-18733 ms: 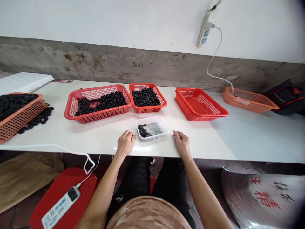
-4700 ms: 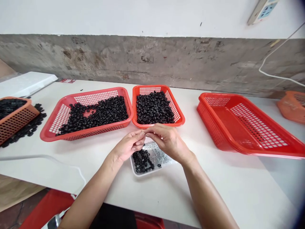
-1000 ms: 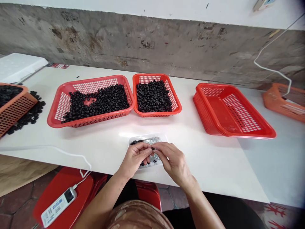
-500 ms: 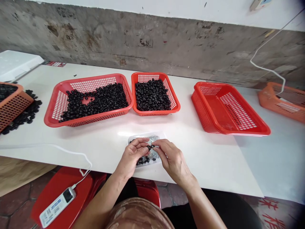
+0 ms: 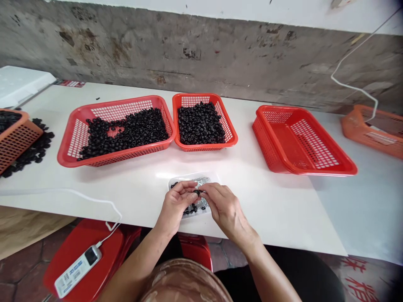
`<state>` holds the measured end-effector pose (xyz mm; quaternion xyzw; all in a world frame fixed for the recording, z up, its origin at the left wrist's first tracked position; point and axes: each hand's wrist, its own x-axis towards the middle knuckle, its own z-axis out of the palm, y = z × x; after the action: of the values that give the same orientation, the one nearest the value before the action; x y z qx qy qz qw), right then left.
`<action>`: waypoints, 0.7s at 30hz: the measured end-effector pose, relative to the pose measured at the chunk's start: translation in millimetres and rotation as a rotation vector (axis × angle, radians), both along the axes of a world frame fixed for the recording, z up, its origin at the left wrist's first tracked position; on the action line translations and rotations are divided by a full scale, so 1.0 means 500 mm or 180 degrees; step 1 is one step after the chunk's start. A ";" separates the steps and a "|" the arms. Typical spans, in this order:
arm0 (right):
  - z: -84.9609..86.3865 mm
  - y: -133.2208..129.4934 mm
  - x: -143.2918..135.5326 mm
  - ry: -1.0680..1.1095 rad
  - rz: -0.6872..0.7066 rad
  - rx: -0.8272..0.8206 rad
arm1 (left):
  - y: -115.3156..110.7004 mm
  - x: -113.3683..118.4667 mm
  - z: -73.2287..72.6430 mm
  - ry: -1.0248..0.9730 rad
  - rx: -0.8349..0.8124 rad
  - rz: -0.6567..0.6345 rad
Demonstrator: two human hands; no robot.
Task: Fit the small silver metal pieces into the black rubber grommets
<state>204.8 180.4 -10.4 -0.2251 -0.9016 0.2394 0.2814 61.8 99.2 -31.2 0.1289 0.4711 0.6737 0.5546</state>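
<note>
My left hand (image 5: 175, 204) pinches a small black round part (image 5: 197, 192) between thumb and fingers. Meeting it from the right, my right hand (image 5: 227, 206) has its thumb and forefinger closed at the same part; whether it grips a separate tiny piece is too small to tell. Both hands are above a shallow clear tray (image 5: 206, 175), which holds small shiny silvery pieces (image 5: 204, 181) and several black parts (image 5: 192, 209). My hands cover much of the tray.
Behind stand a wide red basket (image 5: 67, 144) and a smaller one (image 5: 232, 136), both with black parts. Stacked red baskets (image 5: 270, 147) are on the right, an orange basket (image 5: 371, 135) beyond. Black parts (image 5: 34, 147) lie by the left orange basket (image 5: 20, 140). A white cable (image 5: 94, 199) crosses the front left.
The fingertips have drawn closer together over the black part, and less of it shows between them. The view has shifted slightly.
</note>
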 end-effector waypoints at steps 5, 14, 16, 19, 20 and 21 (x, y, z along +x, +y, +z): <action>-0.001 -0.002 0.003 0.0111 0.0093 0.0347 | 0.001 0.004 0.013 -0.0376 -0.0121 -0.0042; -0.006 -0.022 -0.004 0.0070 -0.0403 0.1027 | 0.004 0.018 0.010 -0.0999 -0.0043 -0.0129; -0.008 -0.023 -0.003 0.0159 -0.0414 0.1075 | 0.003 0.018 0.009 -0.0878 0.0026 -0.0279; -0.007 -0.025 -0.001 0.0176 -0.0404 0.1121 | 0.004 0.016 0.009 -0.0543 0.0099 -0.0484; -0.007 -0.026 -0.001 0.0152 -0.0395 0.1116 | 0.004 0.016 0.009 -0.0423 0.0096 -0.0510; -0.006 -0.027 0.000 0.0126 -0.0386 0.1093 | 0.005 0.016 0.009 -0.0311 0.0082 -0.0506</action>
<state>204.6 166.9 -13.4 -0.2229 -0.9083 0.0689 0.3473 69.6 101.5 -26.8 0.1399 0.4231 0.6390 0.6270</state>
